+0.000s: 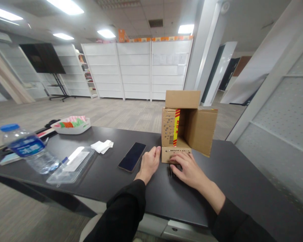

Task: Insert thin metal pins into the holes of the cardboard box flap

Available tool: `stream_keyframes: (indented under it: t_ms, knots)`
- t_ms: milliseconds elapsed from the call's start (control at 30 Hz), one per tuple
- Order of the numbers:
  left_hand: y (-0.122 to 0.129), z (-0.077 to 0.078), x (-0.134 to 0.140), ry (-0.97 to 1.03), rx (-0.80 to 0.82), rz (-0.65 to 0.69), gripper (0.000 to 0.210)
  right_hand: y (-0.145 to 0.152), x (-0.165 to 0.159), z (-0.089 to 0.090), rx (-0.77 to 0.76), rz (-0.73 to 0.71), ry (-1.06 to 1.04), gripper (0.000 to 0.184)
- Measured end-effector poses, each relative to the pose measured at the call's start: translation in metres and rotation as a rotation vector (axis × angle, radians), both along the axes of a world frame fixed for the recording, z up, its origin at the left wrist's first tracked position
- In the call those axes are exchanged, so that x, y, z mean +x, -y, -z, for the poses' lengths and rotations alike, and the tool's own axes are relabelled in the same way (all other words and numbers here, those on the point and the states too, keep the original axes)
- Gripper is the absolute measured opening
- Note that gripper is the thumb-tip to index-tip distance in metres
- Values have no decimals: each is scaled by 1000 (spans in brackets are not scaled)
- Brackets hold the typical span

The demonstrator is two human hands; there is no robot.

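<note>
A dark, smooth-topped table (232,181) spreads before a person in black sleeves, in a room backed by white shelving.

On its right-hand half stands the largest thing in the work, an open brown corrugated-cardboard box (188,124), its mouth toward the wearer and its flaps splayed. A yellow-and-red printed strip (176,127) runs down the left flap, which is peppered with grey spots; the low front flap (168,157) carries a row of dark holes.

The carton looks light and should slide readily on the smooth top. Its walls are likely stiff, its flaps bendy at the creases, and the pierced front flap probably weakest along that row — best held by the side walls or close to a fold, with fingers spread rather than pinching the edge.

To the left are a clear plastic bottle with a blue cap and label (30,148) and a flat transparent plastic case (74,166).

The right hand (188,168) bends over the front flap, fingers against it and thumb lower down; whether it grips anything is hidden. The left hand (149,163) is curled beside the box's lower left corner, thumb uppermost — it cannot be told whether the fingers enclose something.

A black slab-shaped phone (132,157) lies just left of that hand. Smallest are thin dark slivers (171,172) below the right hand, their material unclear; they may be hard and fiddly, suited to a fingertip pinch.
</note>
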State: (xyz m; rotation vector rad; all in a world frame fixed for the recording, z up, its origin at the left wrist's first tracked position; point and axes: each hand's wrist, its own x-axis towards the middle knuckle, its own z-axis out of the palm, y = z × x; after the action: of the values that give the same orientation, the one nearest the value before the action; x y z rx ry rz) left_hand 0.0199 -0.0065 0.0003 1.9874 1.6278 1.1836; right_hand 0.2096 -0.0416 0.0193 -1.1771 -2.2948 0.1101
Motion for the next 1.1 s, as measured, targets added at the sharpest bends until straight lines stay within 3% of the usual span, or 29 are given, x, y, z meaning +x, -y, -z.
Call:
stream_keyframes:
  t_ms: [467, 1100]
  knots:
    - [0, 1, -1, -19, 1, 1, 44, 14, -3, 6, -47, -69, 67, 26]
    - [-1, 1, 0, -16, -2, -3, 44, 14, -3, 7, -59, -73, 80, 27]
